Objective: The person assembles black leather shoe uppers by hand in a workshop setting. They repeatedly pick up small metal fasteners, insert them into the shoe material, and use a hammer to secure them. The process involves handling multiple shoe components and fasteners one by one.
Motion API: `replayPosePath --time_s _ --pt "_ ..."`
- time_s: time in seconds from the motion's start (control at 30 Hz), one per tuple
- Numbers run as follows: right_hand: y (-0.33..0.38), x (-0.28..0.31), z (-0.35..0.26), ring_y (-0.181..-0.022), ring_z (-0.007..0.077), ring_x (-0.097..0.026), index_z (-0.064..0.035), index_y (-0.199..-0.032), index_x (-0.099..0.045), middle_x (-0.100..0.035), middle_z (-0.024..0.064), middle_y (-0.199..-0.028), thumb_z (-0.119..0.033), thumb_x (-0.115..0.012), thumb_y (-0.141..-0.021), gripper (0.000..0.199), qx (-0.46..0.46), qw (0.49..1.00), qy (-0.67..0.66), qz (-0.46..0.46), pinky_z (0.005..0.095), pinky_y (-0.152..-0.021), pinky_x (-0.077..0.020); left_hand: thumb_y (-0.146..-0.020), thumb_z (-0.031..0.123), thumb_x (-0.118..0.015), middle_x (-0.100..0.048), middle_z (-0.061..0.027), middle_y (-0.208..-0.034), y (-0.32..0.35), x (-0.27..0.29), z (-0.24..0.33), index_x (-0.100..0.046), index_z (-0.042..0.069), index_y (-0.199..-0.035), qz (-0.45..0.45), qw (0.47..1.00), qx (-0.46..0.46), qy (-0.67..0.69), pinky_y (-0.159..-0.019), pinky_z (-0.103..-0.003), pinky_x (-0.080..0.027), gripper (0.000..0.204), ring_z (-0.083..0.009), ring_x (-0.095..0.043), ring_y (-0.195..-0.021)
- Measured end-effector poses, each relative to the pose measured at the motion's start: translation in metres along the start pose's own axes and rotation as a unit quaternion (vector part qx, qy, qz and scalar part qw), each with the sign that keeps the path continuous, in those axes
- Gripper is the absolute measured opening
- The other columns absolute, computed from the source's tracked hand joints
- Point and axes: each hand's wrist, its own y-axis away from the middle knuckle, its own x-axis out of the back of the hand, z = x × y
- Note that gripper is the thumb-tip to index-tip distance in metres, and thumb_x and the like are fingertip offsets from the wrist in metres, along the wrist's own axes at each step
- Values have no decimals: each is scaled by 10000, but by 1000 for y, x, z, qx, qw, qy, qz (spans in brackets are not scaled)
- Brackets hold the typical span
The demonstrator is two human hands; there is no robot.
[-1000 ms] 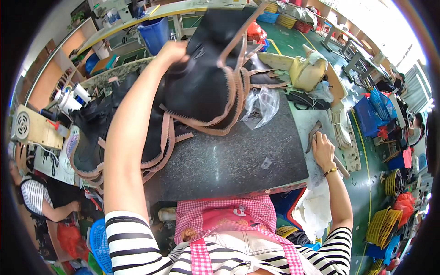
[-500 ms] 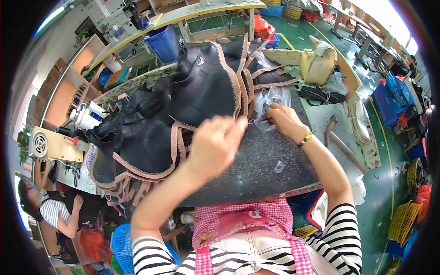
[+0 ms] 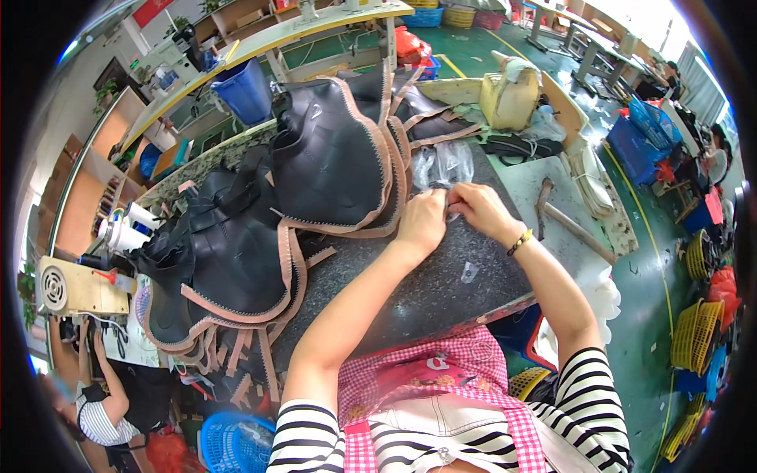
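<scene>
Side by side over the dark speckled tabletop (image 3: 378, 292), both of my hands are closed at the near end of a crumpled clear plastic bag (image 3: 453, 162). My left hand (image 3: 424, 221) pinches there with its fingers curled. My right hand (image 3: 481, 209) meets it from the right, fingertips together; whatever small thing lies between the fingertips is hidden. Just left of my hands stands a pile of black leather shoe uppers (image 3: 323, 158) edged in pinkish tan with zigzag stitching. A small clear plastic scrap (image 3: 469, 272) lies nearer to me.
At the right lie a hammer (image 3: 579, 229) and a stack of pale cloths (image 3: 590, 185). A yellowish plastic container (image 3: 509, 98) stands at the back. A sewing machine (image 3: 83, 288) is at the left, where another person (image 3: 102, 414) works. A blue basket (image 3: 233, 441) sits below.
My left hand has moved right, away from the shoe uppers, and joined my right hand at the bag. The whole view has shifted slightly.
</scene>
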Motion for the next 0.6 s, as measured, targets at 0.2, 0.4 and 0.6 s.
replayPosePath --time_s 0.2,0.4,0.6 --pt "25 3 -10 -863 162 -675 6 -1023 -652 -705 99 -930 30 -652 -820 205 -94 978 -167 77 298 -778 -532 -893 125 -638 -721 -112 -813 6 2 -1 -711 -13 -1011 -65 974 92 196 -671 -284 -527 196 -168 -695 -718" --pt "22 9 -48 -832 160 -686 4 -1030 -664 -705 107 -896 10 -658 -833 197 -117 957 -253 86 283 -751 -543 -934 120 -634 -717 -77 -872 28 44 24 -687 -40 -1051 -76 911 172 366 -680 -236 -526 206 -110 -668 -748" --pt "41 12 -79 -742 155 -682 -4 -965 -693 -698 90 -893 -24 -693 -821 146 -106 940 -323 30 281 -695 -546 -917 156 -668 -728 -99 -878 73 66 41 -696 -3 -1016 -56 825 257 500 -622 -225 -528 189 -120 -684 -715"
